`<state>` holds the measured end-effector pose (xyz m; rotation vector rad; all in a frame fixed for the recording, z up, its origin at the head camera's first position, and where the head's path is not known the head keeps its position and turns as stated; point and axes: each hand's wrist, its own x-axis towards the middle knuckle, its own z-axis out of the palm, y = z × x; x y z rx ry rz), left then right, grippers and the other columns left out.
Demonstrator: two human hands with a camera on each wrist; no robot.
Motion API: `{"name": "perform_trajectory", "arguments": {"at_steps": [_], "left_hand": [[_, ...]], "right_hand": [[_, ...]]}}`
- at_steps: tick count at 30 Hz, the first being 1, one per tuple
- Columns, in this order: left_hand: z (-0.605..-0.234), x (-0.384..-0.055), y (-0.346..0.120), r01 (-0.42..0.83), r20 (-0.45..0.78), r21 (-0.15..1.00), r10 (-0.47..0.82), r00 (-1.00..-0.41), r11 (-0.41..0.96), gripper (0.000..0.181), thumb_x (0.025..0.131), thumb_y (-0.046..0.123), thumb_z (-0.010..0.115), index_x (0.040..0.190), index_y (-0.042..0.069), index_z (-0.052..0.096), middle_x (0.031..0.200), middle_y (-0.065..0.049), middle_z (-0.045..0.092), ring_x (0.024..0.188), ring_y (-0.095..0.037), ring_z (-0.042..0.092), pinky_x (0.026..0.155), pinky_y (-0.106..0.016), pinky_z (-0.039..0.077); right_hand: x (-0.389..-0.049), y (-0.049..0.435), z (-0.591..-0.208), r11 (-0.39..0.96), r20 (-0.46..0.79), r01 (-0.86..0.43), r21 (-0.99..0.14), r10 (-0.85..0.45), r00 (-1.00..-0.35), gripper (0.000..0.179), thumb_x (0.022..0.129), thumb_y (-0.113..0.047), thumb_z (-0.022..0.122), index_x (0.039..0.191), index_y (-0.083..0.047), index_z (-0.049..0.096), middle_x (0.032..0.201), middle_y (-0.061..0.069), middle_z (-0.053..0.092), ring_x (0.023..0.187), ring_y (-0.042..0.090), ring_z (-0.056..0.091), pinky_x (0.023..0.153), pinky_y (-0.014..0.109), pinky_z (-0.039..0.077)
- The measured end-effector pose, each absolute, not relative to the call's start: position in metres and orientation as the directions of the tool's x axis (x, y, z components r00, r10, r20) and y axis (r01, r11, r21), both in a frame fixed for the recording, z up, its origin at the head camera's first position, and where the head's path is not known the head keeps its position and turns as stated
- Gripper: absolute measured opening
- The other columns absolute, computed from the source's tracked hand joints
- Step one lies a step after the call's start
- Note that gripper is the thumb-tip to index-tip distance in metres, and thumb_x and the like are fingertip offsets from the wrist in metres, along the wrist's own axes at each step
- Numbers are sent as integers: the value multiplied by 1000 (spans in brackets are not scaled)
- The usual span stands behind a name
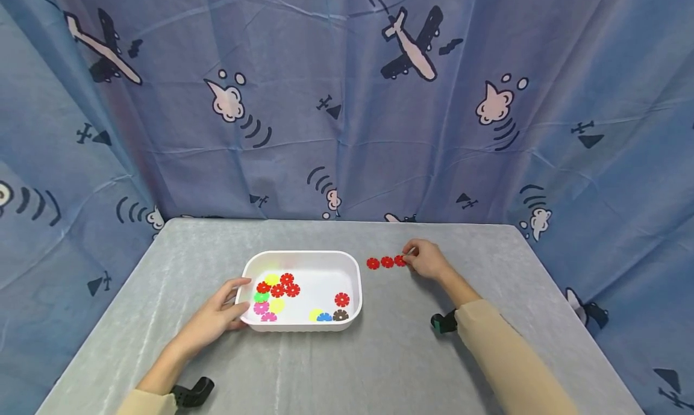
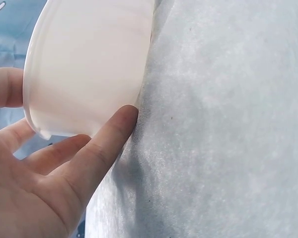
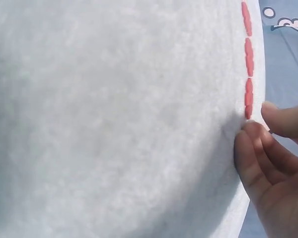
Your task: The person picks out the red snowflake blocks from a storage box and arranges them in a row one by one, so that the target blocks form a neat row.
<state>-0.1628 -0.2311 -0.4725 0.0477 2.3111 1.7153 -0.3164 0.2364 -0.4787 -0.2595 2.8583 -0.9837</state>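
A white tray (image 1: pixel 300 253) holds several flower-shaped plastic discs, including red discs (image 1: pixel 287 279), a yellow disc (image 1: pixel 277 305), a pink disc (image 1: pixel 261 308) and a brown disc (image 1: pixel 340 315). My left hand (image 1: pixel 219 309) grips its left end, fingers against the outer wall in the left wrist view. Right of the tray, three red discs lie in a row, the rightmost red disc (image 1: pixel 399 261) partly covered by my right hand (image 1: pixel 425 259). Its thumb and fingers are pinched together at that disc's edge. In the right wrist view, a thin dark sliver (image 3: pixel 270 132) shows between them.
The grey-covered table (image 1: pixel 379 367) ends at a back edge just beyond the row of discs. A blue curtain (image 1: pixel 347 102) with printed airplanes hangs behind it. Dark wrist camera mounts (image 1: pixel 194 393) sit by both forearms.
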Motion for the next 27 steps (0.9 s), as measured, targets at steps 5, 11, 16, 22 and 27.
{"name": "perform_trajectory", "arguments": {"at_steps": [5, 11, 16, 22, 27], "left_hand": [[-471, -162, -231, -139, -200, 944, 181, -963, 300, 56, 104, 13, 58, 154, 8, 33, 160, -29, 26, 128, -38, 54, 87, -39, 60], [-472, -162, -231, -139, -203, 940, 180, -962, 313, 56, 104, 14, 58, 154, 9, 33, 159, -29, 27, 128, -37, 55, 87, -39, 60], [-473, -163, -231, -121, -182, 948, 186, -966, 295, 56, 104, 13, 57, 154, 7, 33, 158, -31, 28, 127, -38, 55, 86, -38, 60], [-474, -163, -232, -110, -171, 950, 192, -966, 293, 56, 104, 14, 58, 154, 7, 33, 158, -31, 29, 126, -37, 56, 86, -38, 60], [-474, -162, -232, -109, -171, 949, 194, -966, 295, 56, 103, 14, 58, 154, 7, 33, 158, -30, 30, 126, -37, 57, 86, -38, 60]], "right_hand": [[-311, 235, -468, 774, 15, -169, -610, -202, -979, 17, 99, -9, 63, 112, 1, 69, 95, 13, 67, 77, 23, 59, 66, 34, 51], [-300, 225, -446, 735, 47, -209, -645, -235, -971, 22, 100, -15, 63, 114, 0, 69, 102, 11, 68, 89, 26, 60, 74, 38, 54], [-289, 210, -427, 717, 89, -260, -647, -267, -960, 20, 101, -20, 64, 112, -5, 70, 101, 9, 70, 88, 23, 60, 75, 37, 55], [-276, 193, -409, 674, 132, -323, -664, -320, -938, 21, 100, -20, 66, 113, -4, 71, 99, 7, 69, 88, 22, 60, 72, 34, 55], [-266, 181, -400, 635, 159, -363, -682, -356, -921, 20, 99, -20, 68, 112, -5, 72, 98, 4, 70, 89, 21, 62, 71, 32, 56]]}}
